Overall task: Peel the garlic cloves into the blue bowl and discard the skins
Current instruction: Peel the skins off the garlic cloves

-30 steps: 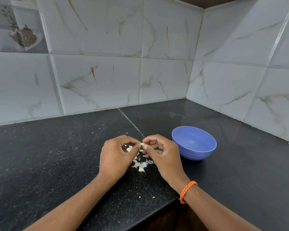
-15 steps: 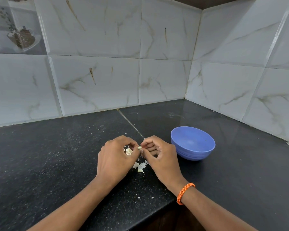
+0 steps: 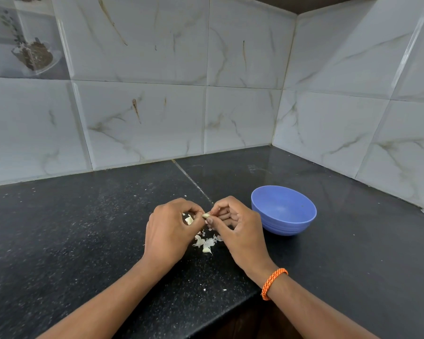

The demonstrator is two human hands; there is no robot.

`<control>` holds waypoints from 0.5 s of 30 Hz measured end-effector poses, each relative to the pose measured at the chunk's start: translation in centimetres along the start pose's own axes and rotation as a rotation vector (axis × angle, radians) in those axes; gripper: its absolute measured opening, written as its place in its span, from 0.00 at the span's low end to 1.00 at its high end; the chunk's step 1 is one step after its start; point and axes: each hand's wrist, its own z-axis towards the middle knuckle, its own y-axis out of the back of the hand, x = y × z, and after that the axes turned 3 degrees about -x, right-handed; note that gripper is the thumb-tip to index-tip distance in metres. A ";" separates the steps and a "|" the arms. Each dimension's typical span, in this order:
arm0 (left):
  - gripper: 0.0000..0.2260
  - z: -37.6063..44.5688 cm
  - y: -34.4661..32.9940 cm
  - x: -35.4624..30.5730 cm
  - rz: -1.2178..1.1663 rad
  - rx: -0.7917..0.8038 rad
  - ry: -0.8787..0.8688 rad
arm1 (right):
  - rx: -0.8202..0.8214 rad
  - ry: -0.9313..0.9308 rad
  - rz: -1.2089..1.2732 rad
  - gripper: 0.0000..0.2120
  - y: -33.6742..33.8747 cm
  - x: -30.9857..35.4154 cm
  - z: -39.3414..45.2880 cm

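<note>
Pinching one small garlic clove [image 3: 206, 215] between the fingertips of the left hand [image 3: 168, 231] and right hand [image 3: 238, 227] above the desk [image 3: 83, 241], beside the blue bowl [image 3: 283, 210], suits something light, firm, slippery once its papery skin tears.

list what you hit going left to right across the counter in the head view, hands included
left hand → garlic clove pinched between both hands → right hand → blue bowl, all over the black counter. The loose skins lie below the hands, so they are left out.
</note>
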 end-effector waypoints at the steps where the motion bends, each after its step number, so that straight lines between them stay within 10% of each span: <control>1: 0.06 0.0 0.0 -0.1 -0.021 0.006 0.008 | -0.007 -0.011 0.011 0.07 0.0 0.1 0.0; 15: 0.05 -0.2 -0.1 -0.4 -0.134 0.063 0.036 | -0.043 -0.009 -0.018 0.07 0.6 -0.7 0.5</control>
